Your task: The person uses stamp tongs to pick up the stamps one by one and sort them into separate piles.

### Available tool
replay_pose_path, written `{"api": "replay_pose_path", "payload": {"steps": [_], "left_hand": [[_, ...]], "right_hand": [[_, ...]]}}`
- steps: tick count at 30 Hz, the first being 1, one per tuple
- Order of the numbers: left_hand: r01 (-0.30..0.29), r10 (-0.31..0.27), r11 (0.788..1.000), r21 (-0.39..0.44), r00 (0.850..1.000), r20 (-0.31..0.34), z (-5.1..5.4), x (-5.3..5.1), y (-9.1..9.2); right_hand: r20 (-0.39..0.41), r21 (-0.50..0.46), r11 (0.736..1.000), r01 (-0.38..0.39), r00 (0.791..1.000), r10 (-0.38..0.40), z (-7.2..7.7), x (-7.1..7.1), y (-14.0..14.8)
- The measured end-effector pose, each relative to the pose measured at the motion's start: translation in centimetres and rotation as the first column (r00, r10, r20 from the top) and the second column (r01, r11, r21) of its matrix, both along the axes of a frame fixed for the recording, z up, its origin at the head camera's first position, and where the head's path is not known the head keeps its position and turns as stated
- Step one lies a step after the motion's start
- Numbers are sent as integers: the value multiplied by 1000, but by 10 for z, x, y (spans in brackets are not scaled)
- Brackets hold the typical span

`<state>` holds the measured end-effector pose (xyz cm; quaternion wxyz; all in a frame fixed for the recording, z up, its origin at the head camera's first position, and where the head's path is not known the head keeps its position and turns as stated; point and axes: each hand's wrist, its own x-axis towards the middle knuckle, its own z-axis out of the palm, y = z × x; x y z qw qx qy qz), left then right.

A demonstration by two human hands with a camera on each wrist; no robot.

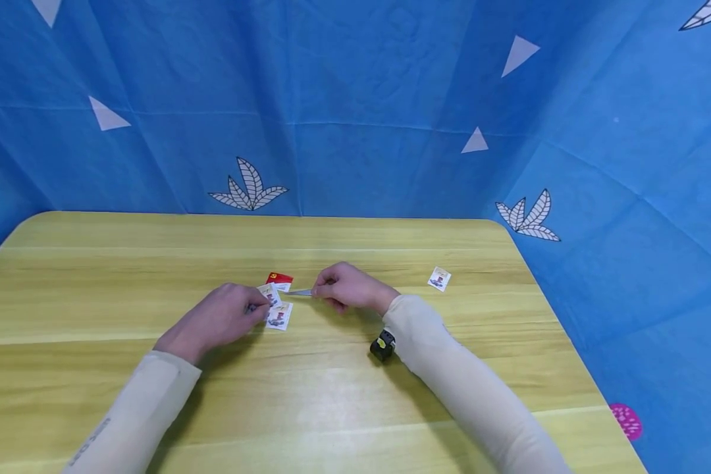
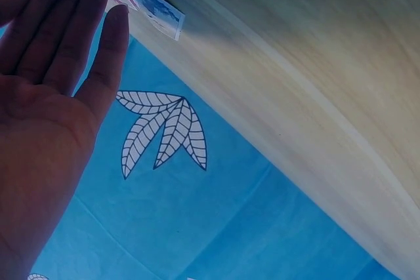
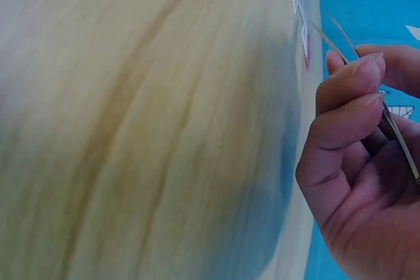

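In the head view my left hand (image 1: 228, 314) holds a loose fan of small printed stamps at its fingertips. One is a red stamp (image 1: 280, 278) with a yellow emblem; a white-edged stamp (image 1: 279, 316) shows a small picture. In the left wrist view a stamp (image 2: 156, 8) sticks out past the fingers, partly hidden by them. My right hand (image 1: 351, 288) pinches metal tweezers (image 1: 299, 292), pointing left at the stamps. In the right wrist view, the tips of the tweezers (image 3: 338, 37) stand slightly apart, with nothing seen between them.
A single stamp (image 1: 440, 278) lies apart on the wooden table (image 1: 332, 421), toward the back right. A small black object (image 1: 382, 345) shows beside the right sleeve. Blue patterned cloth (image 1: 355, 118) hangs behind the table and along its right side.
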<state>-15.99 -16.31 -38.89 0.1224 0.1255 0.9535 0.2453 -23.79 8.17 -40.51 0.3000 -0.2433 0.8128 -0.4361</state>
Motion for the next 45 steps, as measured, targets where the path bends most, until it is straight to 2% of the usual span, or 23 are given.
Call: {"api": "replay_pose_path", "payload": {"steps": [8, 15, 23, 30, 37, 45], "left_hand": [[14, -14, 1000, 5, 1000, -5, 1, 0, 0], [24, -24, 1000, -15, 1000, -17, 4, -1, 0], [41, -41, 999, -8, 998, -42, 2, -1, 0], [26, -26, 1000, -6, 999, -24, 2, -1, 0], [37, -37, 999, 3, 999, -38, 1, 0, -1], [50, -50, 999, 13, 999, -15, 4, 0, 0]], "right_hand": [[12, 10, 1000, 0, 1000, 0, -6, 0, -2], [4, -7, 1000, -10, 1000, 10, -5, 0, -6], [-3, -5, 1000, -20, 1000, 20, -3, 2, -10], [-16, -4, 1000, -27, 1000, 27, -5, 0, -12], [-37, -4, 999, -45, 998, 45, -5, 0, -13], [6, -36, 999, -35, 999, 35, -5, 0, -10]]}}
